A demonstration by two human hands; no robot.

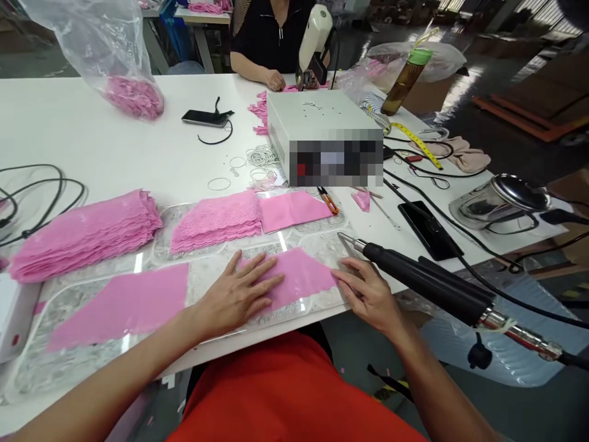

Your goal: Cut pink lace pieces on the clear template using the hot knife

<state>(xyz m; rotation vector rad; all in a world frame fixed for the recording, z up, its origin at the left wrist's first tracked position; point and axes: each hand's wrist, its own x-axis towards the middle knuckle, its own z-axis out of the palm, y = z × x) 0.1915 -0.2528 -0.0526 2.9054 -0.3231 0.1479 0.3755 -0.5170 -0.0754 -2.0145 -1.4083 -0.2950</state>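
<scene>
My left hand [243, 288] lies flat with fingers spread on a pink fabric piece [299, 279], which rests on a clear patterned mat [202, 270]. At that piece's right tip, the fingers of my right hand [368, 291] pinch its corner. Just above my right hand is a black-handled tool [427, 279] with a thin metal tip and a cable; whether the hand touches it I cannot tell. Another pink piece [133, 304] lies flat to the left. Behind are a stack of lace-edged pink pieces [218, 221] and a smooth pink piece [294, 210].
A grey box [322, 116] with cables stands ahead, with an orange cutter [328, 201] before it. A phone [430, 230] and metal mug [499, 202] are at right. A bigger pink stack [87, 233] lies left. Across the table sits a person [276, 37].
</scene>
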